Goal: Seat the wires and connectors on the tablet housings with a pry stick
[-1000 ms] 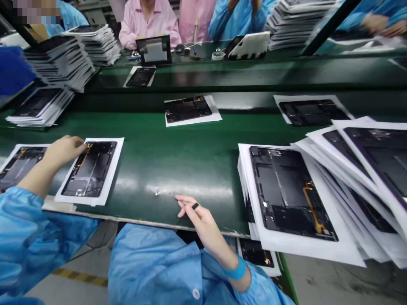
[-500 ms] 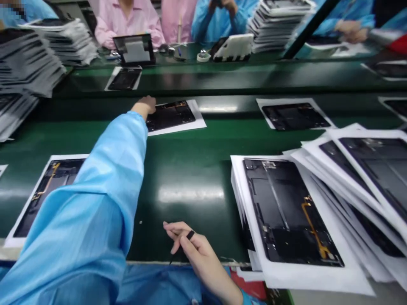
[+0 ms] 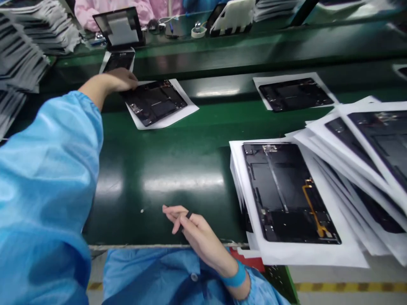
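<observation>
My left hand [image 3: 123, 79] reaches far forward and grips the upper left corner of a black tablet back housing [image 3: 157, 103], which rests on a white sheet [image 3: 187, 111] on the green surface. Its fingertips are partly hidden behind the hand. My right hand [image 3: 193, 226] is held low near the front edge, fingers curled together, with a black band on one finger and a blue wristband [image 3: 235, 274]. A small dark bit shows under its fingers; I cannot make out what it is. Right of that hand, a housing with an orange flex cable [image 3: 313, 207] tops a stack.
More housings on white sheets [image 3: 378, 169] lean at the right. Another housing [image 3: 294, 95] lies on the belt at the back right. Tall stacks [image 3: 19, 55] stand at the left. Opposite are a propped tablet screen [image 3: 119, 27], a tape roll [image 3: 198, 31] and a person in pink [image 3: 143, 8].
My left hand has shifted left, and the housing with its sheet has moved left and turned slightly. My right hand has barely changed. The view has tilted down; my left sleeve now covers the near left housing.
</observation>
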Tool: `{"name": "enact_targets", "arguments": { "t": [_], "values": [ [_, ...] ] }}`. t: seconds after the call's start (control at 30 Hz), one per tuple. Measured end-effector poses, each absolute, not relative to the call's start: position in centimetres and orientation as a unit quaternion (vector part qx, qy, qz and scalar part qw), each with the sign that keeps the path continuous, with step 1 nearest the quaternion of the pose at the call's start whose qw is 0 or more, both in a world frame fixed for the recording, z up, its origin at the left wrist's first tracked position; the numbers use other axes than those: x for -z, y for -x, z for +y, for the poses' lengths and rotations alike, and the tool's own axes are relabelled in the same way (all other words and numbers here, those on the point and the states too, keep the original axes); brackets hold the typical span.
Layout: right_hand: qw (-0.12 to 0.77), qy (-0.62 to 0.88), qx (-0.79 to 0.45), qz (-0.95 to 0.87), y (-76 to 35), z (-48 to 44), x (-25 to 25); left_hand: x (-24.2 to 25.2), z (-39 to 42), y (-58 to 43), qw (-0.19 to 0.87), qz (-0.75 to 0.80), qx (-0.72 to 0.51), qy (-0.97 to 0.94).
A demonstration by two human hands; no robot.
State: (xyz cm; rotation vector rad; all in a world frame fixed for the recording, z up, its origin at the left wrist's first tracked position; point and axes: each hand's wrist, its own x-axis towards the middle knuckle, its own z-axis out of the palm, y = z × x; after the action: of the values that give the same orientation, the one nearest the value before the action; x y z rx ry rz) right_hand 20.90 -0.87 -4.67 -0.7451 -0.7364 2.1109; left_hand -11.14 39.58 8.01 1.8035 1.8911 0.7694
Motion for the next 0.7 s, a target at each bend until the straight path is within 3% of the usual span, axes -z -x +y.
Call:
{"name": "enact_targets", "arguments": {
  "t": [0.1,0.23,0.43,0.57,0.7],
  "values": [
    [0.409,0.292,-0.834,-0.226,-20.2,-0.2,4.2,-9.4,33.6,10.6,0.306,0.719,-0.276,-0.560],
    [0.448,0.271,-0.844,-0.116,-18.8,1.2,4.0,-9.2,21.7,9.0,0.405,0.680,-0.375,-0.483],
    [0.487,0.268,-0.827,-0.082,-18.6,1.9,4.3,-3.8,3.8,7.3,0.450,0.651,-0.481,-0.378],
    [0.524,0.315,-0.775,-0.159,-21.6,1.4,4.7,1.3,-5.7,5.3,0.462,0.654,-0.467,-0.374],
    [0.502,0.370,-0.720,-0.304,-24.9,1.4,4.5,3.2,-11.7,3.7,0.474,0.653,-0.413,-0.422]
  ]
}}
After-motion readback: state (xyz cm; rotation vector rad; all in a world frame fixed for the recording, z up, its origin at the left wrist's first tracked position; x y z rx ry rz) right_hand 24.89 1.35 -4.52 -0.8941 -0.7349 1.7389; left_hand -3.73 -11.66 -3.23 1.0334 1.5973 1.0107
